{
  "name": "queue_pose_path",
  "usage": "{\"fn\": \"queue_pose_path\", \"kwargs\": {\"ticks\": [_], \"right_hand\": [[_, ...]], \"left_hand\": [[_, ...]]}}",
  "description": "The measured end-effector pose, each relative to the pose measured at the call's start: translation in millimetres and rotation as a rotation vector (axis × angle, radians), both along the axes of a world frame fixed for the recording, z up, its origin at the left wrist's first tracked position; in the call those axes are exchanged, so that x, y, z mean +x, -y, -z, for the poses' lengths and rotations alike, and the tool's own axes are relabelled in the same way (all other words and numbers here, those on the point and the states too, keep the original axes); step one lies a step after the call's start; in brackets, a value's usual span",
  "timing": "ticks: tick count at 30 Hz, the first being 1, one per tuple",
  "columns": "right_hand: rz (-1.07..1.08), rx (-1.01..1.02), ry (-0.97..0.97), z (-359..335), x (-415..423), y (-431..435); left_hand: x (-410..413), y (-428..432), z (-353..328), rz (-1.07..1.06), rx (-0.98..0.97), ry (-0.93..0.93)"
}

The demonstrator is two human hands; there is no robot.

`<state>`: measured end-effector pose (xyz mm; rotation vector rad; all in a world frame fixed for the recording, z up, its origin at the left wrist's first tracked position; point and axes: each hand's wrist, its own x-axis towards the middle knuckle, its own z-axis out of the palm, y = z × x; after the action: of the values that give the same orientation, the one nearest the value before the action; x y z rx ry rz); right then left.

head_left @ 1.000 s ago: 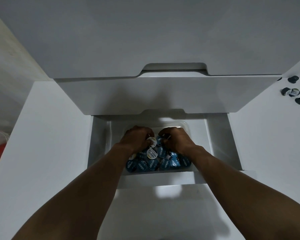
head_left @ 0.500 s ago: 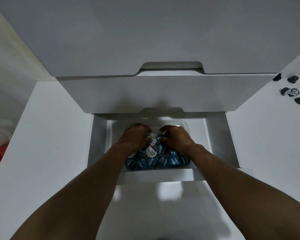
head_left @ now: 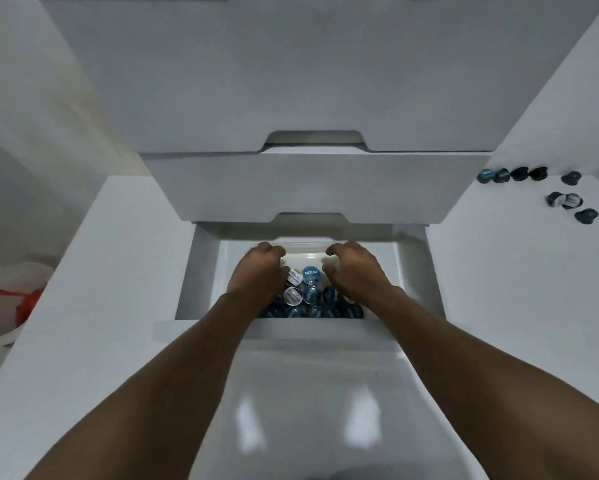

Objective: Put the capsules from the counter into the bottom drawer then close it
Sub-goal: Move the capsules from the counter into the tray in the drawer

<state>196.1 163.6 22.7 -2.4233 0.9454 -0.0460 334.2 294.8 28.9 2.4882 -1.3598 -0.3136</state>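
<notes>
The white bottom drawer (head_left: 308,330) stands pulled out. Inside it a clear plastic tub (head_left: 306,255) holds several blue and white-topped capsules (head_left: 310,276). Both my hands hang over the tub, fingers curled and apart. My left hand (head_left: 256,273) is at the pile's left, its thumb beside a white-topped capsule (head_left: 293,276). My right hand (head_left: 355,271) is at the pile's right, with nothing between its fingers. Several dark blue capsules (head_left: 568,200) lie loose on the white counter (head_left: 516,289) at the far right, some in a row (head_left: 512,174) by the cabinet's edge.
Above the open drawer, two shut white drawer fronts (head_left: 308,188) with notched handles overhang its back. A white surface (head_left: 83,306) flanks the drawer on the left. Beyond it, lower down, sits a pale bag with something red (head_left: 17,299). The glossy floor shows below my arms.
My hands were bunched together on the capsules; now they have spread apart and lifted a little, leaving capsules lying between them. My view has shifted, showing more capsules on the counter.
</notes>
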Motion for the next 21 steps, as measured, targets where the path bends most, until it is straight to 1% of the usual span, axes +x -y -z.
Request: {"fn": "queue_pose_path", "kwargs": {"ticks": [5,8,12,17,21], "right_hand": [[-0.010,-0.157,0.038,-22.6,-18.4,-3.0],[-0.018,-0.261,0.085,-39.3,-35.5,-6.6],[0.011,-0.343,0.154,-64.5,-63.0,-14.4],[0.135,-0.401,0.169,-99.5,-104.5,-28.5],[0.257,-0.415,0.213,-121.6,-146.5,-49.2]], "left_hand": [[-26.8,-9.6,-17.6,-0.058,-0.061,0.143],[-44.0,-13.5,-31.9,-0.034,-0.133,0.263],[-65.6,-13.7,-57.4,0.013,-0.214,0.325],[-93.0,-15.3,-95.5,0.123,-0.306,0.403],[-120.3,-22.2,-119.1,0.203,-0.361,0.395]]}}
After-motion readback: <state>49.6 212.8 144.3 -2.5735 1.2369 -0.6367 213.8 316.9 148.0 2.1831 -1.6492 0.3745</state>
